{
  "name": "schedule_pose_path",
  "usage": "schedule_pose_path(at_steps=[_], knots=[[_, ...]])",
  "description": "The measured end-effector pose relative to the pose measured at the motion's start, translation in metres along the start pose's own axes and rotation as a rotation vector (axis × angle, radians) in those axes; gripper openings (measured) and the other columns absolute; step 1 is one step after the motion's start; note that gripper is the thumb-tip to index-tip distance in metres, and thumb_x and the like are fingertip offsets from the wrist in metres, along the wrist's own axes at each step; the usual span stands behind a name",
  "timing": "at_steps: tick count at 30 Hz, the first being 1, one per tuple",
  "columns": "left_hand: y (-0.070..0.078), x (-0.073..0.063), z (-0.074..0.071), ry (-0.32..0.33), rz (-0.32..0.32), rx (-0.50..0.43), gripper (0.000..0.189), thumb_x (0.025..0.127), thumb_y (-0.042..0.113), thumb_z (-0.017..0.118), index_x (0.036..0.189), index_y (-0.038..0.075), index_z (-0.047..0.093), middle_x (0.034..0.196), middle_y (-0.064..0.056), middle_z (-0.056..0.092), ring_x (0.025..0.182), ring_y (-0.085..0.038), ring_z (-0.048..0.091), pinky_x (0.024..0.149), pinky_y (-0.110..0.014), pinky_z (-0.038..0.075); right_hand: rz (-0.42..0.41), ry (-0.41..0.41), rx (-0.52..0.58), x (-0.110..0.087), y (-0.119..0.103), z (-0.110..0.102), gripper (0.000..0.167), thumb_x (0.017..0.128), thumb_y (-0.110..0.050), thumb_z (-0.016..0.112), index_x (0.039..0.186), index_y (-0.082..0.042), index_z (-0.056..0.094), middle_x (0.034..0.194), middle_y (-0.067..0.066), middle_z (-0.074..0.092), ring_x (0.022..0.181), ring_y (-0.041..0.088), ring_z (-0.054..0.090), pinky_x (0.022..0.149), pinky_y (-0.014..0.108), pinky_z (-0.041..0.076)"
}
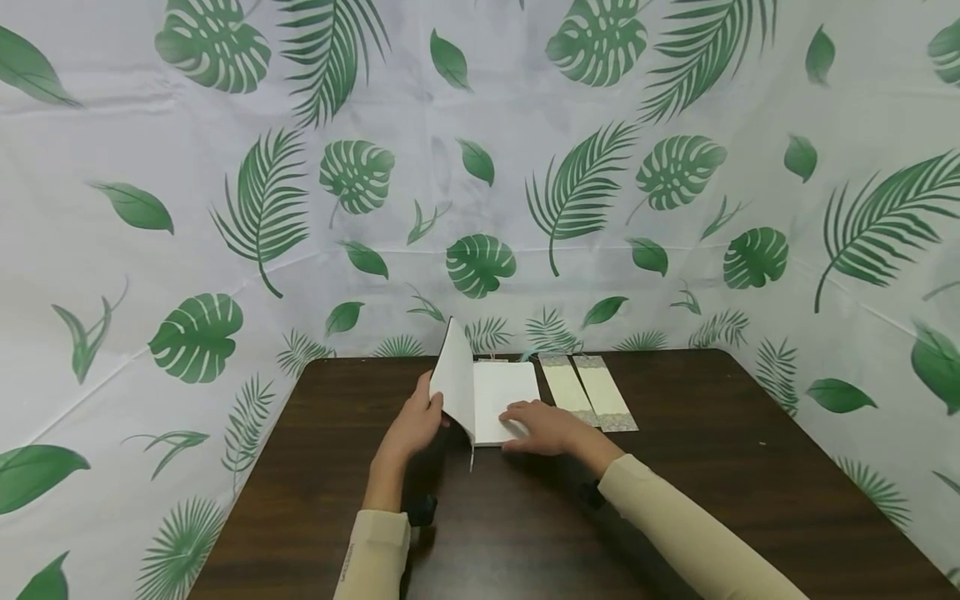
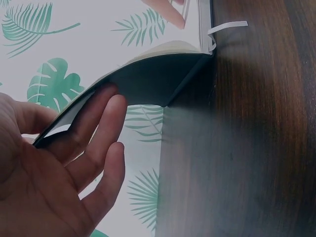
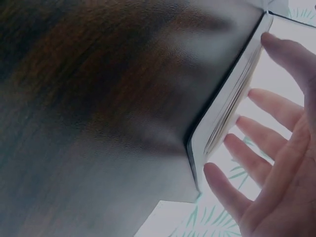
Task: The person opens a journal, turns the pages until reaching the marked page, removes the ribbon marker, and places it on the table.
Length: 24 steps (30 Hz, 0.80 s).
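Note:
A dark-covered notebook (image 1: 506, 385) stands open on the table, its right-hand page blank. My left hand (image 1: 411, 423) holds the raised left cover (image 1: 455, 382) with its leaves, tilted up from the table. In the left wrist view, the left fingers (image 2: 112, 116) lie behind the dark cover (image 2: 153, 79) and the thumb is on the other side. My right hand (image 1: 546, 427) rests at the lower right of the page. Seen from the right wrist, its fingers spread along the edge of the page block (image 3: 229, 113). A white ribbon (image 2: 229, 25) hangs from the spine.
Two cream bookmark-like strips (image 1: 566, 387) with patterned ends lie right of the notebook. A teal ribbon (image 1: 528, 355) shows behind it. The dark wooden table (image 1: 705, 467) meets a leaf-printed cloth (image 1: 405, 283) at its far edge.

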<state>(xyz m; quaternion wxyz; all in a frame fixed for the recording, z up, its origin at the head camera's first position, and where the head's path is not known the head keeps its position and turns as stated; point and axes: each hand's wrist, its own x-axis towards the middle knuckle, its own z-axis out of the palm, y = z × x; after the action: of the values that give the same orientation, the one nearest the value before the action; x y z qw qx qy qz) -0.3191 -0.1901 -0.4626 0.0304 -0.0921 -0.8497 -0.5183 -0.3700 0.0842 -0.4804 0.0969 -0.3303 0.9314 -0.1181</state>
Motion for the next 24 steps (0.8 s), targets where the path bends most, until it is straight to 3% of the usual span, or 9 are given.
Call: schedule_pose_path(at_steps=[4, 9, 16, 24], knots=[[-0.0002, 0.0002, -0.0006, -0.015, -0.017, 0.004, 0.05, 0.116, 0.016, 0.037, 0.163, 0.003, 0.027, 0.102, -0.019, 0.071, 0.087, -0.026, 0.072, 0.09, -0.046, 0.055, -0.011, 0.022, -0.022, 0.0018, 0.0017, 0.001, 0.051, 0.101, -0.038, 0.074, 0.146, -0.014, 0.067, 0.156, 0.012, 0.06, 0.145, 0.038, 0.056, 0.118, 0.057, 0.045], [0.0029, -0.0004, -0.0019, -0.017, -0.027, 0.038, 0.05, 0.117, 0.018, 0.036, 0.164, 0.006, 0.029, 0.082, -0.011, 0.07, 0.08, -0.022, 0.066, 0.092, -0.044, 0.048, -0.024, 0.015, -0.018, 0.003, 0.004, 0.0001, 0.046, 0.104, -0.033, 0.071, 0.146, -0.014, 0.067, 0.156, 0.012, 0.06, 0.145, 0.037, 0.056, 0.118, 0.057, 0.044], [0.0047, 0.0002, -0.0012, -0.011, -0.02, 0.038, 0.05, 0.116, 0.018, 0.036, 0.164, 0.007, 0.03, 0.08, -0.011, 0.068, 0.075, -0.02, 0.063, 0.087, -0.04, 0.046, -0.045, 0.018, 0.009, 0.0004, 0.0033, -0.0041, 0.041, 0.106, -0.031, 0.068, 0.144, -0.013, 0.069, 0.154, 0.012, 0.062, 0.143, 0.037, 0.058, 0.116, 0.058, 0.046], [0.0047, -0.0007, 0.0004, -0.003, -0.017, 0.036, 0.05, 0.116, 0.018, 0.037, 0.164, 0.006, 0.03, 0.08, -0.01, 0.068, 0.075, -0.018, 0.064, 0.089, -0.041, 0.047, -0.02, 0.041, -0.142, 0.0007, 0.0058, -0.0005, 0.029, 0.106, -0.026, 0.068, 0.134, -0.022, 0.072, 0.137, 0.0, 0.074, 0.117, 0.022, 0.072, 0.095, 0.048, 0.059]])
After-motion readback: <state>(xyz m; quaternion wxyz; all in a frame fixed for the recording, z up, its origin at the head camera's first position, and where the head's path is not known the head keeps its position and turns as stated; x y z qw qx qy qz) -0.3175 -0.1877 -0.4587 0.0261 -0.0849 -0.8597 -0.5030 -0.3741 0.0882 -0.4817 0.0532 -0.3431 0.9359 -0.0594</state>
